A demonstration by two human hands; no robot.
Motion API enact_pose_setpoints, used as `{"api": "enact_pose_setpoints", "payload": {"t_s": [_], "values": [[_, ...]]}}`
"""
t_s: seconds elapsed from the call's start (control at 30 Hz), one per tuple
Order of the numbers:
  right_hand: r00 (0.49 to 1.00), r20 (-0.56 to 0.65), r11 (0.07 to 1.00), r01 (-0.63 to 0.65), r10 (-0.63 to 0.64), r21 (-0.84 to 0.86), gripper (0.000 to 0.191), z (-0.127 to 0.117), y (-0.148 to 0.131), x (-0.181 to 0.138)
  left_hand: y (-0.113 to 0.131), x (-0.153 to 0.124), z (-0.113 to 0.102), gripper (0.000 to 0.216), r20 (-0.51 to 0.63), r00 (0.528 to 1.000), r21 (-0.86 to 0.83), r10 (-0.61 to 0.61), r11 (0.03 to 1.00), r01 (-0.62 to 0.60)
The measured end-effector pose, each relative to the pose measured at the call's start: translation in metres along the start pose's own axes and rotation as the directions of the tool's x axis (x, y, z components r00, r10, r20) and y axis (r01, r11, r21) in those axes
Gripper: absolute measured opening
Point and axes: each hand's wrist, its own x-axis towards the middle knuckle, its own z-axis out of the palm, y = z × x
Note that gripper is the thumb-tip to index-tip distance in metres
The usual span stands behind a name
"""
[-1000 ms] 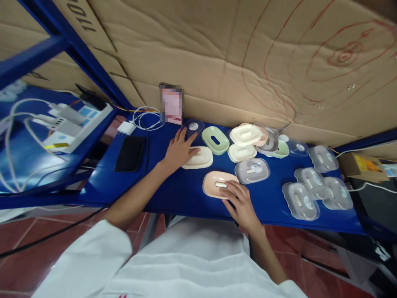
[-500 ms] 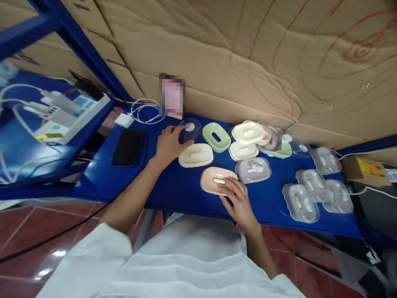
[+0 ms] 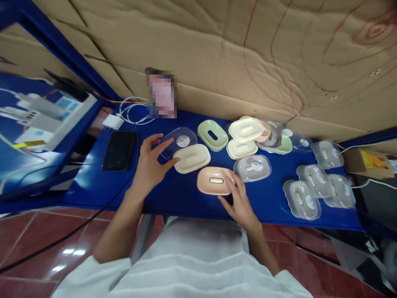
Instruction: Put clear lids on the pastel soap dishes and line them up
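Left hand (image 3: 149, 169): fingers spread, index fingertip over the clear cover (image 3: 182, 141), thumb tip by the left end of the cream lid (image 3: 197, 161); whether finger and thumb actually pinch the cover, cannot tell. Right hand (image 3: 242, 203): grasps the right end of the peach dish (image 3: 214, 189), fingers over the rim, thumb at the near side.

Change against 0.5 s ago: the clear cover sits nearer the left palm, and its near side now meets or overlaps the back edge of the cream lid; which of these, cannot tell. The right fingers cover less of the dish, so its slot, with a pale bar showing in it, is in fuller view.

Meaning for the work, as judged: the right hand steadies the dish while the left draws the cover in. Dish and cover are apart, the cream lid lying between them.

Surroundings: green dish (image 3: 219, 136) beyond the left fingertips; grey covered dish (image 3: 245, 173) just beyond the right fingers; stacked cream lids (image 3: 247, 129) farther beyond; 4 grey units in clear covers (image 3: 300, 203) well to the right of the right hand
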Motion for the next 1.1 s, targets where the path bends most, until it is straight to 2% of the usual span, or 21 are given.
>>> {"api": "enact_pose_setpoints", "payload": {"t_s": [0.1,0.17,0.23,0.37,0.5,0.63,0.77,0.87,0.93,1.0,1.1], "values": [[1.0,0.023,1.0,0.016,-0.016,-0.009,0.08,0.0,0.001,0.004,0.005,-0.009,0.013,0.059,0.01,0.993,-0.28,-0.121,0.953,0.119],[0.999,0.037,1.0,0.014,-0.013,-0.013,0.081,0.0,0.001,0.006,0.011,-0.015,0.023,0.058,0.026,0.977,-0.481,-0.211,0.854,0.198],[0.999,0.045,1.0,0.007,-0.006,-0.014,0.081,0.0,0.0,0.007,0.019,-0.022,0.031,0.051,0.02,0.962,-0.61,-0.272,0.759,0.227],[0.999,0.032,1.0,0.01,-0.009,-0.016,0.084,0.002,0.001,0.005,0.037,-0.036,0.036,0.033,0.008,0.932,-0.704,-0.363,0.66,0.262],[1.0,-0.011,1.0,0.021,-0.021,-0.017,0.09,0.004,0.003,0.004,0.06,-0.047,0.023,0.02,0.06,0.902,-0.772,-0.427,0.553,0.313],[0.999,-0.04,1.0,0.011,-0.011,-0.002,0.101,0.007,0.005,0.003,0.08,-0.057,0.011,0.015,0.127,0.905,-0.808,-0.407,0.487,0.332],[0.998,-0.066,1.0,0.017,-0.016,0.01,0.105,0.007,0.007,0.0,0.088,-0.062,0.016,0.016,0.332,0.899,-0.767,-0.285,0.474,0.433],[0.999,0.01,0.999,0.033,-0.033,0.004,0.092,0.004,0.009,0.0,0.088,-0.063,0.024,0.012,0.387,0.896,-0.742,-0.217,0.503,0.442],[0.997,0.052,0.999,0.048,-0.049,0.009,0.086,0.003,0.009,0.001,0.086,-0.064,0.026,0.014,0.338,0.927,-0.708,-0.162,0.605,0.364],[0.996,0.06,0.998,0.058,-0.059,0.02,0.085,0.001,0.008,0.003,0.085,-0.066,0.027,0.02,0.256,0.963,-0.642,-0.085,0.729,0.235],[0.999,0.043,0.999,0.032,-0.033,0.026,0.084,-0.001,0.006,0.004,0.081,-0.073,0.03,0.028,0.199,0.979,-0.51,0.055,0.858,0.055]]}}
